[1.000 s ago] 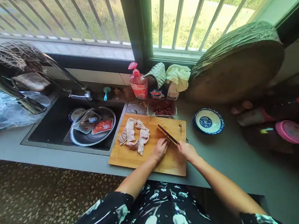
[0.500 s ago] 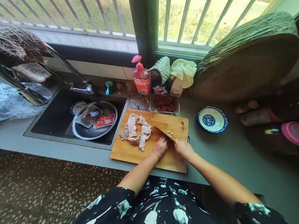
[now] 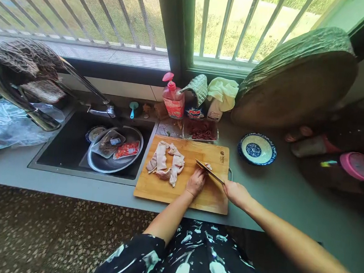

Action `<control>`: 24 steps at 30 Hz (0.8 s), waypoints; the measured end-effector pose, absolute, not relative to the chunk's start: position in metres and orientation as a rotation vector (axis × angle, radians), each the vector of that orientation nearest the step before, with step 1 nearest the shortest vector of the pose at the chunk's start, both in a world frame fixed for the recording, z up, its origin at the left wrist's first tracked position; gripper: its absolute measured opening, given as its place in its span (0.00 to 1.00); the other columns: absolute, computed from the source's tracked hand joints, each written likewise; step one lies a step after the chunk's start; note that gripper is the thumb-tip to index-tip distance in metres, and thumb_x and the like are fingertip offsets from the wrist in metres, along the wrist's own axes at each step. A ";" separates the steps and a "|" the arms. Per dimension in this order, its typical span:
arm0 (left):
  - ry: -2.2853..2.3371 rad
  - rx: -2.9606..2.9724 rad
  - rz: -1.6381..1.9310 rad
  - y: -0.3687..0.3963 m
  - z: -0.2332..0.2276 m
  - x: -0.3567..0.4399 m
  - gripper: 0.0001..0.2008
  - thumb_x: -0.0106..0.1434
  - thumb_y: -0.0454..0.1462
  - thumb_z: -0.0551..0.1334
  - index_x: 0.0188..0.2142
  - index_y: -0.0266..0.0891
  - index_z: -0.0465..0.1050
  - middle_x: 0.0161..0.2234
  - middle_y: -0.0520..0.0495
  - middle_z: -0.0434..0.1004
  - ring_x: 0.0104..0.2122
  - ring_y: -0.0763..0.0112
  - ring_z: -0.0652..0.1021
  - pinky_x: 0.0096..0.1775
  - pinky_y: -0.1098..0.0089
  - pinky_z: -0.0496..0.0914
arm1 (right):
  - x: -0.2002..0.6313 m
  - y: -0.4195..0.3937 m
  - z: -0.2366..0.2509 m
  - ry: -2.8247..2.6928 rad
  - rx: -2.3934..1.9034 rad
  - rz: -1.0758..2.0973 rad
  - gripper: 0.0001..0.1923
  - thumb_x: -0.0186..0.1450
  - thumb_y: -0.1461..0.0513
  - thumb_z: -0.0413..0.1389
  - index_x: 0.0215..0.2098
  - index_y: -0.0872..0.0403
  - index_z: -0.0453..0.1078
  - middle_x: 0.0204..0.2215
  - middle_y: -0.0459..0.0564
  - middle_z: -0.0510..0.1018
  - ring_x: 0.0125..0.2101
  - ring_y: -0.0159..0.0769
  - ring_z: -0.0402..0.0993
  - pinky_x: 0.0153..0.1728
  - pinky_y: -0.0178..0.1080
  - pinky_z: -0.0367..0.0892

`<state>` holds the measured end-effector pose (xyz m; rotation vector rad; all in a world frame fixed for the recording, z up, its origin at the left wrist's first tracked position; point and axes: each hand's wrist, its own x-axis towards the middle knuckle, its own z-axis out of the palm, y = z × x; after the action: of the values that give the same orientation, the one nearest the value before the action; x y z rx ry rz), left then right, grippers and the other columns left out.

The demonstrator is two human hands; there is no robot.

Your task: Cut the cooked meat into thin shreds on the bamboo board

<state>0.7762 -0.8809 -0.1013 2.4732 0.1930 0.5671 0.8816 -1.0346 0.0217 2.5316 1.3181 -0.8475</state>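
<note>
My right hand [image 3: 236, 194] is wrapped round the handle of a knife [image 3: 209, 171], whose blade slants up and left over the wooden cutting board [image 3: 164, 196]. Close against the near side of the blade, my left hand [image 3: 196, 182] presses down on the board with curled fingers; what lies under them is hidden. Small pale cut pieces of meat [image 3: 208, 166] lie just beyond the blade. Several larger strips of pale raw meat [image 3: 160, 155] lie in a loose ring on the board's left part.
Behind the board stands a clear tray of dark red shreds [image 3: 203, 132], near a pink pump bottle [image 3: 173, 101]. A blue-rimmed plate [image 3: 257, 149] sits to the right. Left is the sink [image 3: 61, 144], holding a metal bowl [image 3: 114, 170] with packaged food under the faucet [image 3: 41, 119].
My right hand and the knife have moved right and slightly toward me, and the blade lies at a different angle. My left hand remains on the board. The whole view has shifted slightly.
</note>
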 end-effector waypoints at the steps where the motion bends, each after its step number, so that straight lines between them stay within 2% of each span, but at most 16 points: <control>1: 0.194 2.476 0.572 -0.881 -0.102 0.776 0.12 0.62 0.34 0.49 0.42 0.37 0.68 0.42 0.44 0.69 0.48 0.66 0.66 0.49 0.61 0.65 | 0.880 -1.032 0.020 1.307 2.525 -0.855 0.16 0.66 0.58 0.35 0.41 0.55 0.60 0.32 0.55 0.74 0.31 0.39 0.72 0.29 0.35 0.62; 6: 0.163 2.517 0.536 -0.881 -0.099 0.776 0.11 0.62 0.33 0.50 0.40 0.36 0.69 0.41 0.43 0.70 0.47 0.66 0.67 0.48 0.62 0.66 | 0.875 -0.987 0.007 1.292 2.536 -0.822 0.14 0.66 0.61 0.37 0.43 0.56 0.59 0.33 0.57 0.74 0.34 0.41 0.72 0.31 0.37 0.63; 9: 0.201 2.533 0.521 -0.882 -0.090 0.774 0.11 0.62 0.34 0.50 0.41 0.37 0.68 0.41 0.43 0.69 0.46 0.65 0.67 0.48 0.60 0.65 | 0.881 -0.975 0.005 1.300 2.575 -0.770 0.14 0.66 0.60 0.36 0.43 0.56 0.59 0.33 0.56 0.74 0.33 0.40 0.72 0.31 0.36 0.63; 15: 0.199 2.539 0.520 -0.884 -0.086 0.763 0.16 0.62 0.32 0.49 0.49 0.37 0.62 0.47 0.43 0.66 0.50 0.64 0.64 0.50 0.59 0.64 | 0.885 -1.001 0.015 1.274 2.612 -0.759 0.15 0.67 0.57 0.36 0.40 0.55 0.60 0.32 0.55 0.74 0.32 0.37 0.72 0.30 0.34 0.61; 24: 0.180 2.521 0.527 -0.882 -0.100 0.765 0.15 0.61 0.31 0.48 0.47 0.38 0.65 0.47 0.44 0.66 0.50 0.67 0.64 0.52 0.60 0.62 | 0.876 -1.034 0.021 1.271 2.504 -0.873 0.15 0.66 0.58 0.36 0.42 0.55 0.60 0.32 0.56 0.74 0.32 0.39 0.72 0.30 0.35 0.62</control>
<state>0.7653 -0.8822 -0.0995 2.5205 0.1801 0.5270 0.8760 -1.0336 0.0206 2.5040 1.2712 -0.8727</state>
